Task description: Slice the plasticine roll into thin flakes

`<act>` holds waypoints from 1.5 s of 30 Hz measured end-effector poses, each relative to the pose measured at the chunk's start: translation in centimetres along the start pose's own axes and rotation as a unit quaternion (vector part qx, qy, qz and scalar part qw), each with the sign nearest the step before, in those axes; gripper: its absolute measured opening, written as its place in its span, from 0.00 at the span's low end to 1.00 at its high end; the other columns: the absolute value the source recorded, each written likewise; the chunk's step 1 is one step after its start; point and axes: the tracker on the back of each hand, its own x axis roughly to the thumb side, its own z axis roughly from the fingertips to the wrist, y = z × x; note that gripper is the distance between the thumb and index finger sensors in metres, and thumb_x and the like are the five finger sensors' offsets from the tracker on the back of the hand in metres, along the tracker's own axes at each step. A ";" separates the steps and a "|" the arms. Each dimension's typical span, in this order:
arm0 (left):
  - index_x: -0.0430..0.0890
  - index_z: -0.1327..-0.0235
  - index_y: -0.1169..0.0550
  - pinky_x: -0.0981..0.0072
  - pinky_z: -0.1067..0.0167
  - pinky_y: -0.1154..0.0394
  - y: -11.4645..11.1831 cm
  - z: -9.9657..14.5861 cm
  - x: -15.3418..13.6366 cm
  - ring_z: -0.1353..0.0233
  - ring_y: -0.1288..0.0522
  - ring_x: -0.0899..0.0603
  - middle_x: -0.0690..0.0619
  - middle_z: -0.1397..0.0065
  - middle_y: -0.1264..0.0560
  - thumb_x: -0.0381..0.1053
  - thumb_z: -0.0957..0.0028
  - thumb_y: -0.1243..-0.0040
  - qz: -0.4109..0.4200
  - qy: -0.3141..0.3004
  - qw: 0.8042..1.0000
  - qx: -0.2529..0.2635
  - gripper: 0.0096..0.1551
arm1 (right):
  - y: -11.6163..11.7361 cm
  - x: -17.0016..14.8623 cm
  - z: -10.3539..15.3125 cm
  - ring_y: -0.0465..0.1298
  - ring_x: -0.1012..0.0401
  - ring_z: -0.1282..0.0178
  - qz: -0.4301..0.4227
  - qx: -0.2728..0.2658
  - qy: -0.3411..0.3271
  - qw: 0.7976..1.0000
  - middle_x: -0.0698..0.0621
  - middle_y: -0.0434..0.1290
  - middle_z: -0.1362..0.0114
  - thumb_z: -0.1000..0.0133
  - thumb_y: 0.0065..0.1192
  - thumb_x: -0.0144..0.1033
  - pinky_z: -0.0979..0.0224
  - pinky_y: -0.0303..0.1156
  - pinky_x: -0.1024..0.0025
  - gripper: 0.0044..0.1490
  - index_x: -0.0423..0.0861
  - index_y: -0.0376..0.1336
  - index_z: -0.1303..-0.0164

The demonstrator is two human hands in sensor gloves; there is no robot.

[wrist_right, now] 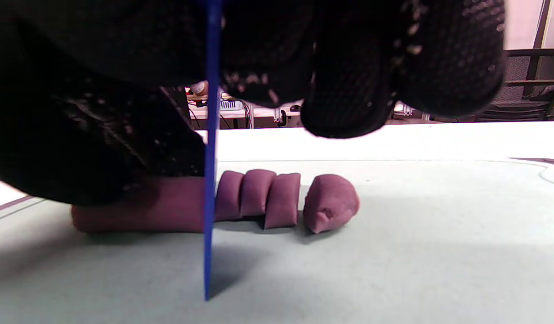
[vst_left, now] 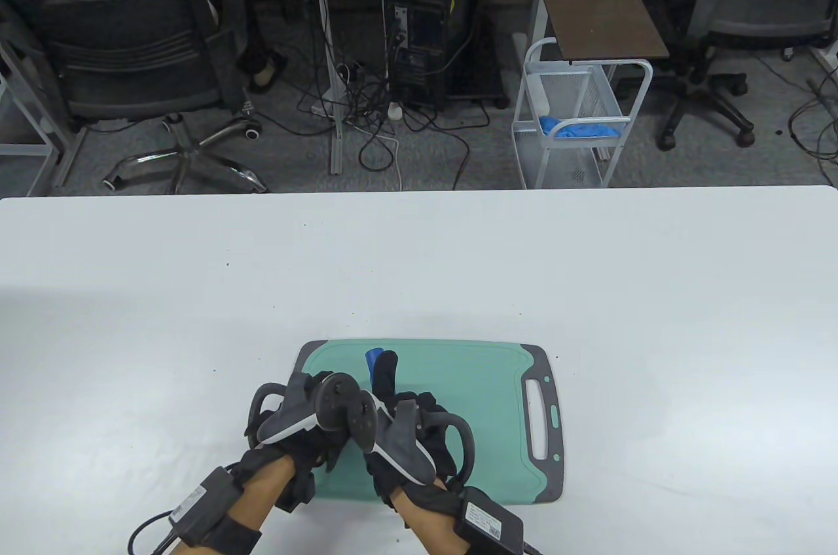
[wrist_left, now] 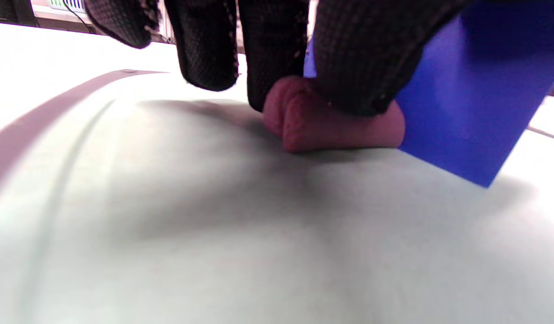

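Plasticine roll, hidden under both hands from above, shows four cut pieces by the right wrist; left hand presses it, right hand holds the blade; board bare rightward.

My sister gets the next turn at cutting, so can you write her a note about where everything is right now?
Left hand: fingers press down on the uncut clay roll on the green cutting board.
Right hand: holds the blue cutter upright, its edge down at the board beside the roll.
Done: four pieces cut, lying past the cutter. They look chunky, not thin.
Left: slice the rest of the roll, thinner.
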 end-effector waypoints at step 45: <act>0.64 0.52 0.15 0.38 0.27 0.31 -0.1 0.0 -1.3 0.26 0.21 0.41 0.61 0.39 0.14 0.56 0.66 0.24 0.038 0.012 0.998 0.052 0.25 | -0.7 0.0 2.0 0.80 0.45 0.53 -0.013 0.021 -0.020 0.999 0.48 0.78 0.61 0.48 0.66 0.45 0.50 0.77 0.45 0.55 0.45 0.38 0.21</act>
